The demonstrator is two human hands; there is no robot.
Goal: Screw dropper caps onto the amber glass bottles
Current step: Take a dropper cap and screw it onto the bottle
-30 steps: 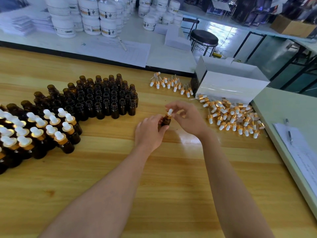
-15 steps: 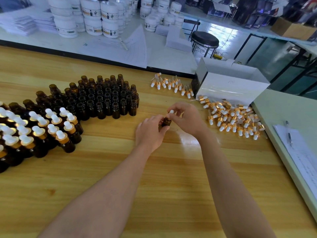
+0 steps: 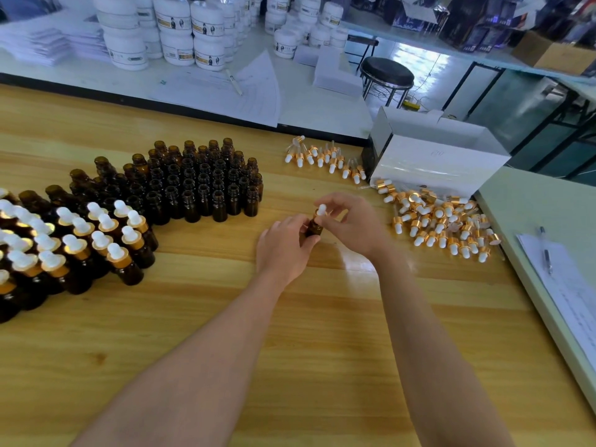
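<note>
One amber bottle (image 3: 312, 228) is gripped in the left hand (image 3: 283, 245), whose fingers are curled round its body, near the middle of the wooden table (image 3: 290, 333). One dropper cap (image 3: 321, 210) is seated on the bottle's neck and is pinched at its collar by the fingertips of the right hand (image 3: 350, 225), with the white bulb left showing above them. Whether the bottle's base rests on the table cannot be told.

Two groups of bottles are seen to the left. The uncapped bottles (image 3: 200, 185), several dozen in close rows, are stood upright behind and left of the hands. The capped bottles (image 3: 77, 243), roughly two dozen in view, are packed just beside them at the left edge, where some are cut off, so an exact count cannot be given.

Loose caps are laid out in two lots. A row of caps (image 3: 325, 160), about a dozen, is spread along the far edge of the table, and a larger pile of caps (image 3: 442, 225), several dozen, is heaped to the right of the hands, in front of one white box (image 3: 432, 158).

One pen (image 3: 546, 250) is laid on a stack of sheets (image 3: 577, 295) at the right. One stool (image 3: 387, 72) and many white jars (image 3: 180, 33) are seen beyond the table.
</note>
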